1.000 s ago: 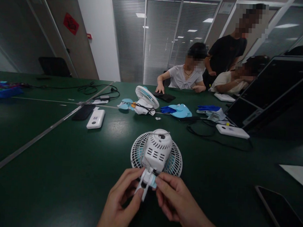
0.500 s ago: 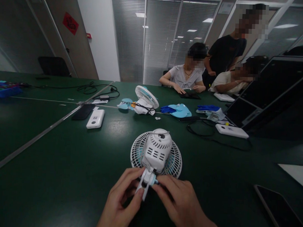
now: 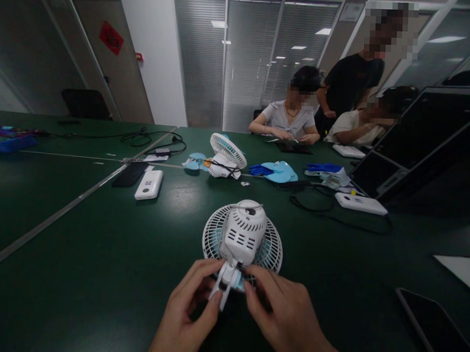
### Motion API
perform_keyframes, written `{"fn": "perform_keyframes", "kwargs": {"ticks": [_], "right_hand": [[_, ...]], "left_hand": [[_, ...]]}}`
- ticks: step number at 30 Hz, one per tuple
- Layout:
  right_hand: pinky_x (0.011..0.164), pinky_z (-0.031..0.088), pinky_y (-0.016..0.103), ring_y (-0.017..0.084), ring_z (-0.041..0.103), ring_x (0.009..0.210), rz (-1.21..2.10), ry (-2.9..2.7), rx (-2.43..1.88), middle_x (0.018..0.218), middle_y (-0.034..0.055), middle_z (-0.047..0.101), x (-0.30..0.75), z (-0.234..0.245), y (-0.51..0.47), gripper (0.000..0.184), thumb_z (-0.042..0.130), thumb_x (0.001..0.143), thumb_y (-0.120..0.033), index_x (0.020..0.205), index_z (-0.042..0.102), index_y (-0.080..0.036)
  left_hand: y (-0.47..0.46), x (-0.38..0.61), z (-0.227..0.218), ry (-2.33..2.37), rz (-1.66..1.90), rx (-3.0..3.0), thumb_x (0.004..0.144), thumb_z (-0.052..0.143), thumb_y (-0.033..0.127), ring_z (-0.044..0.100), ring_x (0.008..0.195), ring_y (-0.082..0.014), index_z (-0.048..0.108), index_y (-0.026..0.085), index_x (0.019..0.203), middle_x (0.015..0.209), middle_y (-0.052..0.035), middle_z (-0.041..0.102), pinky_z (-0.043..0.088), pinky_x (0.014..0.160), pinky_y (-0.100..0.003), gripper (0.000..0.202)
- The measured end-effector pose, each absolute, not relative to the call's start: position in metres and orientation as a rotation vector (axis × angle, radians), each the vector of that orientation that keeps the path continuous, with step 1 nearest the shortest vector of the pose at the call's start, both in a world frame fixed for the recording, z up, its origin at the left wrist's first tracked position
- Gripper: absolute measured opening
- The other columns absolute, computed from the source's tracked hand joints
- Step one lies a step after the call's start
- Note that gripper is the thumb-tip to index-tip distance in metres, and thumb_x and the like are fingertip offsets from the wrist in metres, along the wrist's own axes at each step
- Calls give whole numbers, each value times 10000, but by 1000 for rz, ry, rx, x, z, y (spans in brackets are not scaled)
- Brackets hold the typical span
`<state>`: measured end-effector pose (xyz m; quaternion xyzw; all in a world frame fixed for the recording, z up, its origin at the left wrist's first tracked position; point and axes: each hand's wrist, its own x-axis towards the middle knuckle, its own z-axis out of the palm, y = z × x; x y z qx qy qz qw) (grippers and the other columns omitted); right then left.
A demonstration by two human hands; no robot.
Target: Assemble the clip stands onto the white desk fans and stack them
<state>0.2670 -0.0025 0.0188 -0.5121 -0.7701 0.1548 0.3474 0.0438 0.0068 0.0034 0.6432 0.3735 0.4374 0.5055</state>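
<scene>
A small white desk fan (image 3: pixel 244 233) lies face down on the green table (image 3: pixel 101 253), its round grille flat and its motor housing pointing up. A white bracket with a pale blue knob (image 3: pixel 228 282) sticks out of the fan toward me. My left hand (image 3: pixel 187 313) pinches the bracket from the left, thumb and forefinger closed on it. On the other side, the fingertips of my right hand (image 3: pixel 284 316) are closed on the blue knob.
A second fan (image 3: pixel 225 157) with loose blue blades lies farther back. A white power bank (image 3: pixel 149 185) and a black phone (image 3: pixel 129 174) lie at left; blue gloves (image 3: pixel 323 168), cables and another power bank (image 3: pixel 360 203) at right. A tablet (image 3: pixel 434 326) sits near right. Three people work at the far end.
My right fingers have shifted slightly on the blue knob, the hand turning a little. The fan and my left hand stay put. A far person's hands moved on the table.
</scene>
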Motion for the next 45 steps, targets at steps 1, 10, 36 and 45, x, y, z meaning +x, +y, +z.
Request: {"fn": "perform_keyframes", "kwargs": {"ticks": [1,10,36,45], "right_hand": [[680,525,331,222,752,745,257,-2073,-1272,924,86,785,268,20,-3,224,551,1041,-270,1157,715,-169],[655,507,348,251,750,745,185,-2214,-1245,889,88,773,267,20,-5,231,509,1058,-254,1089,723,-172],[477,317,238,96,448,476,1107,-1509,-1363,563,-34,508,265,16,-2,608,451,1072,-644,746,668,-179],[493,337,248,107,465,483,864,-1569,-1328,564,-37,488,273,7,-2,556,414,1113,-515,736,657,-187]], "left_hand": [[7,44,3,897,1056,1552,1054,574,342,657,1143,-182,615,412,1387,1357,-40,591,580,928,-260,342],[6,44,0,900,1057,1548,1050,582,348,659,1118,-174,613,408,1363,1345,-30,584,573,913,-251,320],[46,23,30,1212,959,1954,895,616,151,689,958,-201,594,265,1280,1127,-32,695,552,845,-342,403],[7,-42,27,1470,1008,1952,858,713,314,735,799,-204,672,272,1155,991,-30,754,569,675,-258,303]]}}
